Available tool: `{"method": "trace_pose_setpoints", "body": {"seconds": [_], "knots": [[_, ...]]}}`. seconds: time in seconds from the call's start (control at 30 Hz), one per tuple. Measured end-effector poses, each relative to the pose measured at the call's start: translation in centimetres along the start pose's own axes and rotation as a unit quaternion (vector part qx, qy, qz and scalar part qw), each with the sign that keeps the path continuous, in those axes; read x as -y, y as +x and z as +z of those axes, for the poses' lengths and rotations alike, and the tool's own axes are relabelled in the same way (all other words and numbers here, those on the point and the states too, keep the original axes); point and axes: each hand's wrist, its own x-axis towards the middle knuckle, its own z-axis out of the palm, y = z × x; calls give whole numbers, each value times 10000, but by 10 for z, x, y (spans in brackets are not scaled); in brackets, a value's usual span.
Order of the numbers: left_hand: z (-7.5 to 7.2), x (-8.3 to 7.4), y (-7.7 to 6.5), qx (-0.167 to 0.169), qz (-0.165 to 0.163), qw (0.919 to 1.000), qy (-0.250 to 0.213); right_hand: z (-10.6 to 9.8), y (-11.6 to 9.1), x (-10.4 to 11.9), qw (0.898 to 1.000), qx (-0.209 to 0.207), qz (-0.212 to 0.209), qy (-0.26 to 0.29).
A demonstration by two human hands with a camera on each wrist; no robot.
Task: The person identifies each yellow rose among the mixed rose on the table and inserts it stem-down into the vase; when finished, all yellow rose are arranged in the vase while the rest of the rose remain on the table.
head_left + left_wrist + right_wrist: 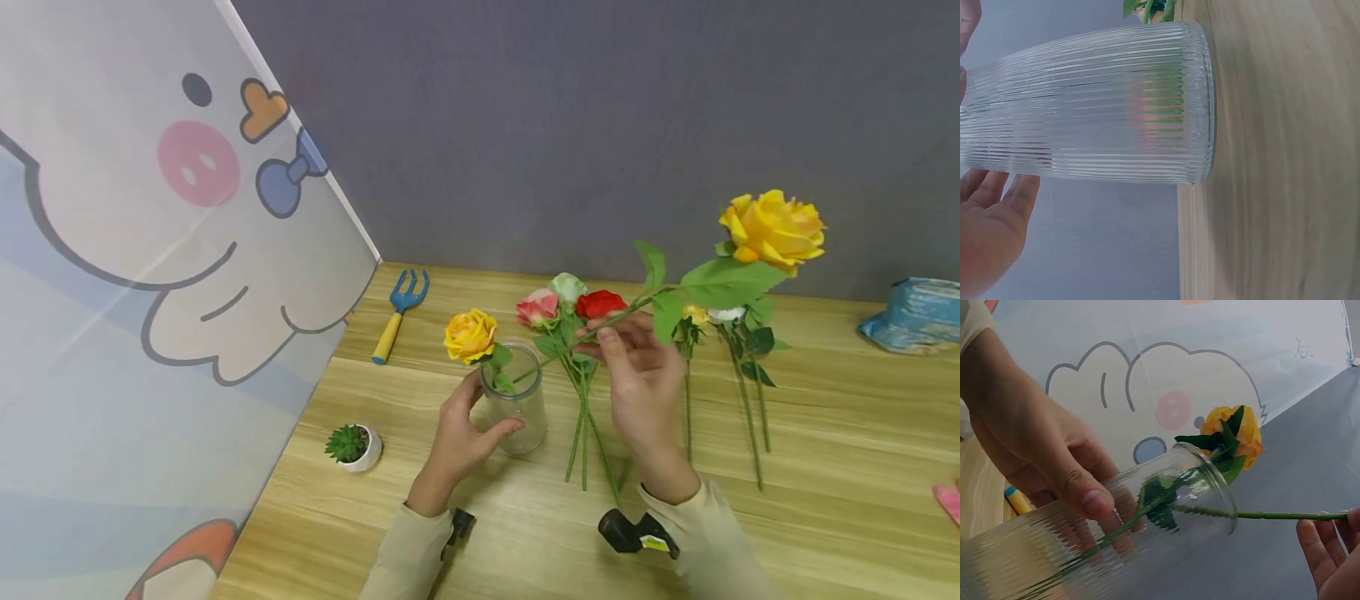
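My left hand [463, 437] grips a ribbed clear glass vase [529, 417] around its side. One yellow rose [470, 336] stands in the vase, its head leaning out over the left of the rim. With thumb and fingertips, my right hand [647, 387] pinches the green stem of a second yellow rose [776, 232], whose bloom points up and right. In the right wrist view, the lower end of that stem [1266, 515] slants in through the vase mouth beside the first rose's leaves. The left wrist view shows the vase base [1200, 106] close to the tabletop.
Behind my right hand lie pink [537, 308], pale green and red roses [600, 303] with crossed stems. Further right lie yellow and white flowers [726, 315]. A small fork [401, 312] and a potted succulent [354, 446] are at left, a blue bag [915, 317] at far right.
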Motion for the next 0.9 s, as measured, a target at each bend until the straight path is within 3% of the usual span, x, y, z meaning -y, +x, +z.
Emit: {"method": "trace_pose_setpoints", "body": {"seconds": [0.33,0.9], "knots": [[0,0,-1,38,-43,10000,47,3,0,-10,9978,390,-43,-541],[-1,-1,0,11,41,10000,16,13,-2,-22,9938,963,38,-558]]}}
